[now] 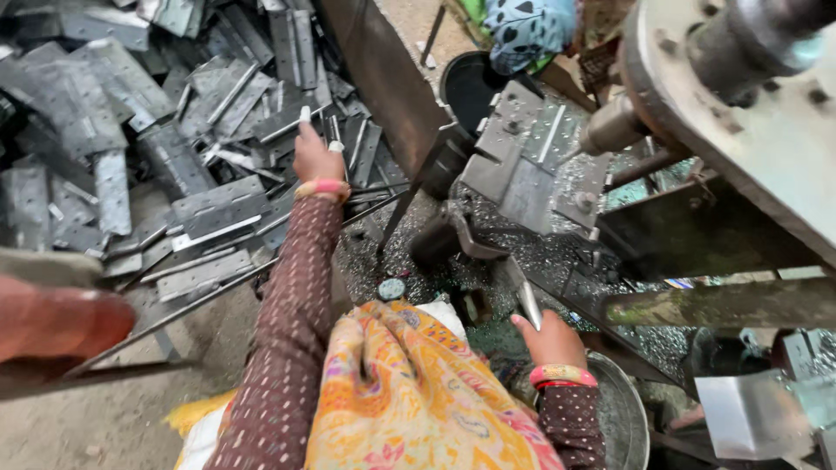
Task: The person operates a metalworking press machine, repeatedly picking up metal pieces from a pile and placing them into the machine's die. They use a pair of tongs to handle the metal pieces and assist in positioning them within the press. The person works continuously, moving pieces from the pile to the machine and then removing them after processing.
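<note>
The left hand is stretched far out over a big heap of flat grey metal hinge plates that lie on the ground. Its fingers are closed around a thin shiny metal piece from the heap, and the tip of that piece pokes up above the knuckles. A pink and yellow bangle sits on that wrist, at the end of a brown dotted sleeve. The right hand is down low and close to the body, next to a round grey metal bowl. It grips a short shiny metal strip that sticks up out of the fist. Between the two hands stands a dark iron press machine with silver metal chips all around it. A yellow and orange flowered cloth lies over the person's lap.
</note>
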